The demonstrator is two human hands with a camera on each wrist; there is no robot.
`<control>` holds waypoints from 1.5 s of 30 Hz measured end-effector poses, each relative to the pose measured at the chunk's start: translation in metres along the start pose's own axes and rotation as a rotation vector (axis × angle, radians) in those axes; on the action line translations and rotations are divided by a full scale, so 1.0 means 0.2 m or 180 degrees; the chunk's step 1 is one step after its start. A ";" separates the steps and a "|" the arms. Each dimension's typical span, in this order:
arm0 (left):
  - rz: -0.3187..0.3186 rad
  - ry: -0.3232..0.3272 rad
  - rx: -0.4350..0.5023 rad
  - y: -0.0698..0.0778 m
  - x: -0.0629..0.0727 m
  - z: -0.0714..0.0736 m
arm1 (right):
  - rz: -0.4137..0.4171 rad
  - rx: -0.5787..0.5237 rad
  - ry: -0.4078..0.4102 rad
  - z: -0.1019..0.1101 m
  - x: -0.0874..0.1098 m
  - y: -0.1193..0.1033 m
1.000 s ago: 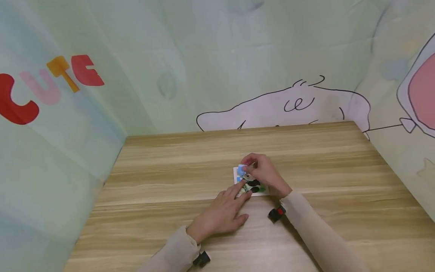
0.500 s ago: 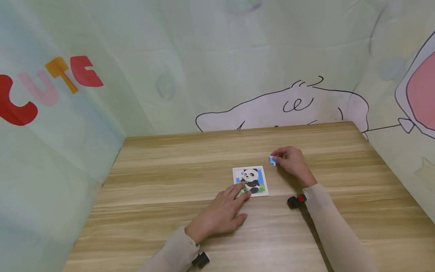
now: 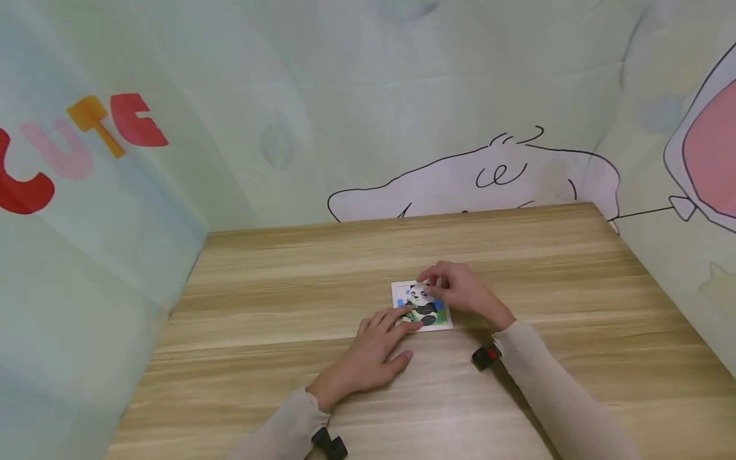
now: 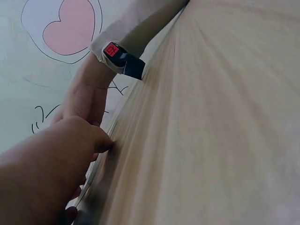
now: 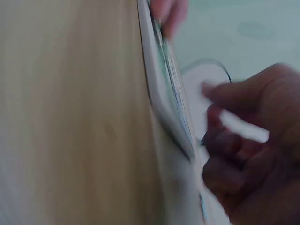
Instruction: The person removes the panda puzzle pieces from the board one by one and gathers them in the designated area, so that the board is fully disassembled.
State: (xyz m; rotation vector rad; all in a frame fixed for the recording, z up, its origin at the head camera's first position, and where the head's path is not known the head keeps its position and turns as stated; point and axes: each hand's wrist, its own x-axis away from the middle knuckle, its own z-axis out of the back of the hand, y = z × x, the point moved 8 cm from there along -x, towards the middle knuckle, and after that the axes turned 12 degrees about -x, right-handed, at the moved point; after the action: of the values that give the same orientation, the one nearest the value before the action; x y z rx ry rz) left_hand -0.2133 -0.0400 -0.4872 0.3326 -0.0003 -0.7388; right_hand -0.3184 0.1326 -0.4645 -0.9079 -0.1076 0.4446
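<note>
Wood-grain table (image 3: 264, 319), light brown with darker bands running from left to right, its far edge set against a creased, pale green wall covering (image 3: 230, 128). The covering bears multicoloured letters reading "CUTE" (image 3: 86, 114) at left, a black-outlined white cartoon figure (image 3: 546, 179) at the far side, and a pink balloon (image 3: 715, 150) at right; soft light leaves a pale sheen on the table's near part.

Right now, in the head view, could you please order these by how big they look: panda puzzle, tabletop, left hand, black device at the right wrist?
From largest to smallest:
1. Tabletop
2. Left hand
3. Panda puzzle, partly covered
4. Black device at the right wrist
</note>
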 end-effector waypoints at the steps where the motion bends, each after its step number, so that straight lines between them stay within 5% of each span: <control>1: 0.0006 0.0024 -0.0009 0.00 0.00 0.00 | 0.0042 0.0042 -0.0094 -0.03 0.00 -0.02; 9: -0.0027 0.0054 -0.0263 0.00 0.00 -0.01 | 0.0197 0.0501 -0.0049 -0.08 0.00 -0.07; 19: -0.0227 0.0051 -0.0951 0.02 0.01 -0.03 | -0.0093 0.0347 -0.0049 -0.08 -0.01 -0.04; 35: -0.0076 0.0037 -0.0882 0.03 -0.01 -0.03 | -0.0075 0.0256 0.0025 -0.08 -0.01 -0.02; 45: -0.0069 0.0049 -0.0837 0.02 -0.01 -0.03 | -0.0455 -0.0408 0.0037 -0.07 0.00 0.02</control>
State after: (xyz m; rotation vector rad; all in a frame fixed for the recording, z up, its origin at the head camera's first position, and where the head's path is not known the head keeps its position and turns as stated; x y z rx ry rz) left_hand -0.2117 -0.0336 -0.4916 0.0873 0.1144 -0.7479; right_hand -0.3164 0.1242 -0.4768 -1.0211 -0.1909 0.3019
